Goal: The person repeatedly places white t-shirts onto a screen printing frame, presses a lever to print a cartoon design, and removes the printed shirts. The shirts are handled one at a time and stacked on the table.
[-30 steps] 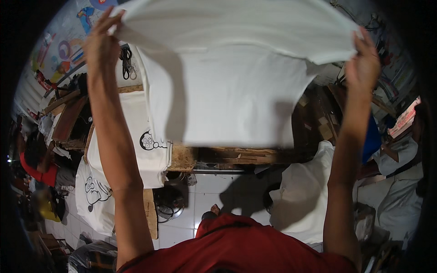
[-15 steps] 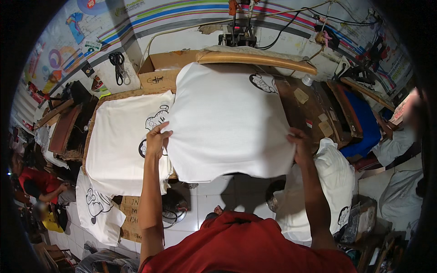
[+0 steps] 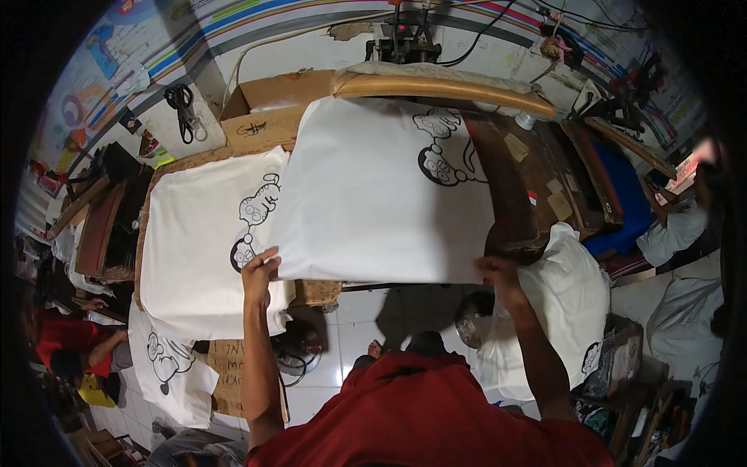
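Note:
A white fabric piece (image 3: 369, 202) with black cartoon line drawings at its upper right lies spread over the middle of the wooden worktable (image 3: 521, 194). My left hand (image 3: 263, 266) pinches its near left corner. My right hand (image 3: 492, 274) pinches the near right corner, fingers closed on the edge. Left of it, a second printed white fabric stack (image 3: 191, 265) rests on a worn board. A bunched white cloth pile (image 3: 568, 311) hangs beside my right forearm.
A padded wooden bar (image 3: 440, 89), cardboard box (image 3: 257, 121) and cable coil (image 3: 179, 113) line the back. A fan (image 3: 303, 354) stands below on the tiles. A person in red (image 3: 74, 346) is at the left; a person in white (image 3: 677, 226) sits at the right.
The held fabric has come down from raised in front of me onto the table, and its near edge is now drawn straight. My hands moved down and inward, and more of the printed drawing shows.

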Motion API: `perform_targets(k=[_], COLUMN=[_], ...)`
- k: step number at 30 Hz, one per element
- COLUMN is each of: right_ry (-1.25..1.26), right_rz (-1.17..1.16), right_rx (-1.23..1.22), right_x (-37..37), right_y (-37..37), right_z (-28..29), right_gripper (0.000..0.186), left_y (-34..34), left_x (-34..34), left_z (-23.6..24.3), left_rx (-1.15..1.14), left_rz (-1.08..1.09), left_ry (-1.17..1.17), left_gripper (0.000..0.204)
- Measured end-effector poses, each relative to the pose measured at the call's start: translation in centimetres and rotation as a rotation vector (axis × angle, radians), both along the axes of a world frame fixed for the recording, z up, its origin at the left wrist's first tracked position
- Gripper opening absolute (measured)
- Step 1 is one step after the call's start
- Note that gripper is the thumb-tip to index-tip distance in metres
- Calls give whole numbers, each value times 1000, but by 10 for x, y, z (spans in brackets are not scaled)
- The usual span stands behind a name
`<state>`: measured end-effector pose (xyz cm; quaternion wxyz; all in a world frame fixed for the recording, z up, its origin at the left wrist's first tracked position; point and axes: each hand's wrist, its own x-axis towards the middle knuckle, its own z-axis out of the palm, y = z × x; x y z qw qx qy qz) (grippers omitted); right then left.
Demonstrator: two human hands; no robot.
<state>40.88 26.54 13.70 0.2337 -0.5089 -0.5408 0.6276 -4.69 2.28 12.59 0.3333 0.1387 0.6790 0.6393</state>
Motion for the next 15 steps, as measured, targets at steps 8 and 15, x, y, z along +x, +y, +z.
perform_targets(k=[8, 15], right_ry=[-46, -84], right_rz=[233, 478], right_rx=[-4, -60], right_x=[5, 0], right_y=[-21, -1], right_z=[-5, -34], right_gripper=[19, 18], left_y=[-28, -36], left_x=[5, -1], left_z=[-15, -34], left_rx=[1, -62], left_rz=[123, 179], left_ry=[-69, -95], left_gripper=[28, 28])
